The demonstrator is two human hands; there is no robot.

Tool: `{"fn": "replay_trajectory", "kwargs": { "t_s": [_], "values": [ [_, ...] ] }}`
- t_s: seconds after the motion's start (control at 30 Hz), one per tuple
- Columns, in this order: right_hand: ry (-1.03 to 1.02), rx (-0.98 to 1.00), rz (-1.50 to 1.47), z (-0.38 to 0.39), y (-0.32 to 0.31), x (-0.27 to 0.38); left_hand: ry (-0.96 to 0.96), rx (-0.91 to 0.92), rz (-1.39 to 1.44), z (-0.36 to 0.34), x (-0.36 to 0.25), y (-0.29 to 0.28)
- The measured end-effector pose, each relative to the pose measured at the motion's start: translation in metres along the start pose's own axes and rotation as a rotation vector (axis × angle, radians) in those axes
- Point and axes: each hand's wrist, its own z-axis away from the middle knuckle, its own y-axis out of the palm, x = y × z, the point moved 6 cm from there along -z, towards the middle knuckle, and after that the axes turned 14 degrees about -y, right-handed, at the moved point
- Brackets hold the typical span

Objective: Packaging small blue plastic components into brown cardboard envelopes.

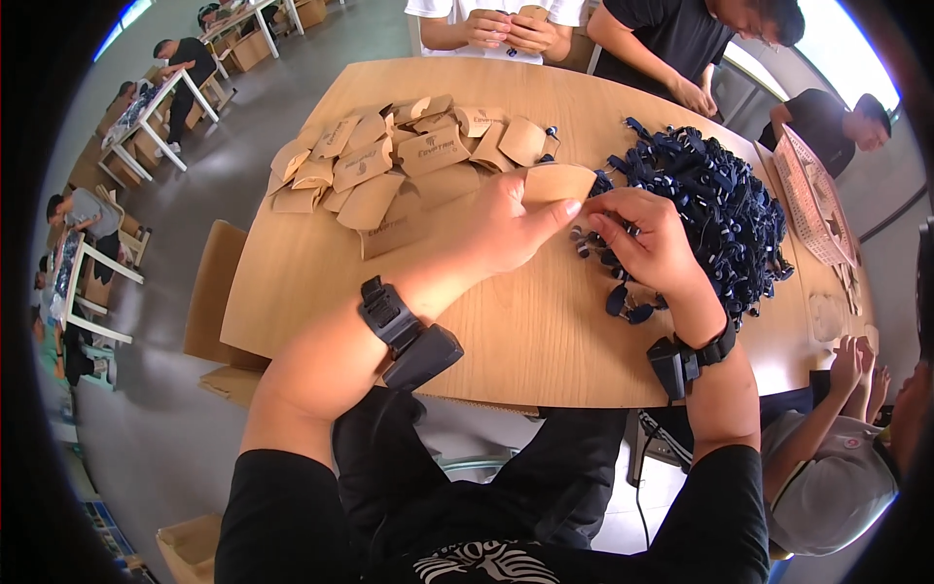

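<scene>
My left hand [508,226] is closed around a brown cardboard pillow box [558,182], its thumb along the near edge. Close to the right end of that box, my right hand [650,239] has its fingers curled in a pinch; whatever sits between them is too small to make out. Beyond my left hand lies a heap of similar brown pillow boxes [433,151], some printed with dark marks. Right of the box is a big tangled pile of dark blue corded pieces [705,209] with small shiny ends, looking like earphones.
The wooden table [467,341] has a pink woven basket [812,195] at its right side. An open carton [216,292] stands by the left edge. Co-workers' hands [506,31] work across the table, and another person's hands [851,365] are at the right.
</scene>
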Motion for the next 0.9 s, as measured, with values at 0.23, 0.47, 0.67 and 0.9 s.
{"fn": "replay_trajectory", "kwargs": {
  "t_s": [0.23,0.47,0.67,0.9],
  "values": [
    [0.02,0.298,0.565,0.005,0.001,0.003,-0.125,-0.03,0.275,-0.008,0.009,-0.014],
    [0.005,0.167,0.491,0.002,-0.004,-0.012,-0.17,0.005,0.429,-0.013,0.015,-0.018],
    [0.089,-0.37,-0.027,0.011,-0.016,-0.016,-0.133,-0.086,0.191,-0.012,0.014,-0.027],
    [-0.081,-0.518,-0.663,0.009,-0.017,-0.017,-0.078,0.023,-0.159,-0.004,0.002,-0.011]
  ]
}}
